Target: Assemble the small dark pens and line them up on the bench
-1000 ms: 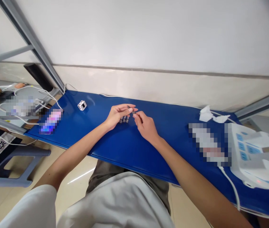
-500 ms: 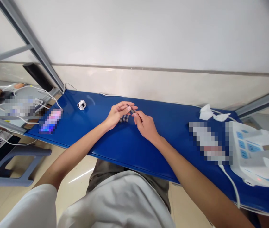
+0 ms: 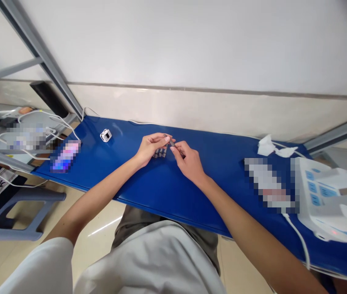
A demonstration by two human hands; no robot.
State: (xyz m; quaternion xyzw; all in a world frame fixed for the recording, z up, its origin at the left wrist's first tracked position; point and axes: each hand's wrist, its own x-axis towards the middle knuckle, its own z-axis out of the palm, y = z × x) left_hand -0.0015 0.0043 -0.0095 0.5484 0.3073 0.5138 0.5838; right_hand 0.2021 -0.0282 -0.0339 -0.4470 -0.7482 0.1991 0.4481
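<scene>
Above the blue tabletop (image 3: 164,192), the right hand (image 3: 190,162) pinched the near end of a slim dark rod (image 3: 172,143). Small metal-ended pieces (image 3: 160,154) showed in a row under the left hand (image 3: 151,148), which pinched the rod's far end. Behind stood a pale wall (image 3: 192,45).

A thin, dark grey, rod-like piece (image 3: 172,143) (its finer detail too small to tell) slants between the left hand (image 3: 150,148) and right hand (image 3: 190,161), near a row of small dark-and-pale pieces (image 3: 160,154) side by side on the blue tabletop (image 3: 158,188), partly hidden by the left hand.
</scene>
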